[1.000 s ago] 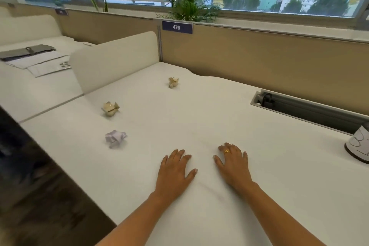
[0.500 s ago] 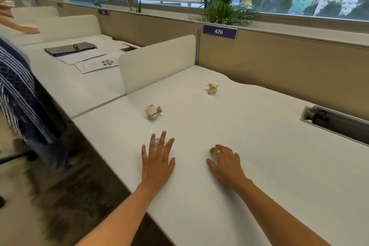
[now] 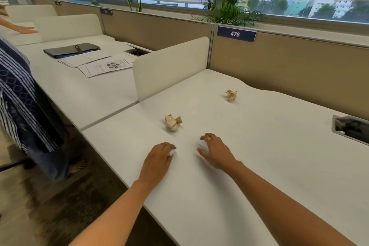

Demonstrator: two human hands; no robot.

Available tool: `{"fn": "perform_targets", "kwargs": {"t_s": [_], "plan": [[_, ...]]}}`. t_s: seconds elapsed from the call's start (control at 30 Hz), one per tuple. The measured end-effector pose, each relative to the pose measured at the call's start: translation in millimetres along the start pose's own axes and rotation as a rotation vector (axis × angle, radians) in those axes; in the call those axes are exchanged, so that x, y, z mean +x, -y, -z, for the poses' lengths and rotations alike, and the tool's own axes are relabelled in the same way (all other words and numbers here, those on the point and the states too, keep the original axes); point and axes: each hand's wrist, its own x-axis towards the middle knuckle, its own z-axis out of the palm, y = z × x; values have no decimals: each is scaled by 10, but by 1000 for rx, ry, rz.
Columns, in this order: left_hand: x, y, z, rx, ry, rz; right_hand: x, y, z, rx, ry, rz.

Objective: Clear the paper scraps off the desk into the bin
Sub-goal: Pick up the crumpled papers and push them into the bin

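On the white desk [image 3: 259,156] my left hand [image 3: 159,158] lies curled over a white crumpled paper scrap [image 3: 173,154]; only a sliver of it shows under the fingertips. My right hand [image 3: 215,152], with a gold ring, rests beside it on the desk, fingers loosely apart and holding nothing. A tan crumpled scrap [image 3: 173,123] sits just beyond my left hand. Farther back lies a second tan scrap [image 3: 231,95]. No bin is in view.
A white divider panel [image 3: 169,66] stands at the desk's left edge. Beyond it the neighbouring desk holds papers [image 3: 105,66] and a dark folder [image 3: 71,50]. A person in striped clothing [image 3: 18,96] stands at the left. A cable tray [image 3: 351,129] opens at the right.
My left hand slid left onto the white scrap and its fingers curled over it. My right hand stayed on the desk. The view swung left, bringing the other person in.
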Motion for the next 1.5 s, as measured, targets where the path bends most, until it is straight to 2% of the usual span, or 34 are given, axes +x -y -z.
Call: {"fn": "perform_targets", "kwargs": {"t_s": [0.17,0.3,0.47,0.67,0.77,0.9,1.2,1.33,1.5], "plan": [[185,401,211,-111,-111,201,396,396,-25,27,28,65],[296,552,230,-130,-118,218,678,614,-51,56,45,67],[337,612,141,-87,-122,207,1004,817,-112,223,67,-37],[358,630,131,-72,-90,254,1159,923,-249,22,102,56],[366,613,128,-77,-51,280,1109,916,-315,-79,72,120],[368,616,138,-54,-45,281,1008,898,-337,-57,20,159],[348,605,164,-2,-43,228,599,748,-201,282,31,-43],[311,518,115,42,-12,165,314,619,-45,375,26,-57],[284,193,-40,-48,-82,222,-58,180,137,284,-47,-90]]}}
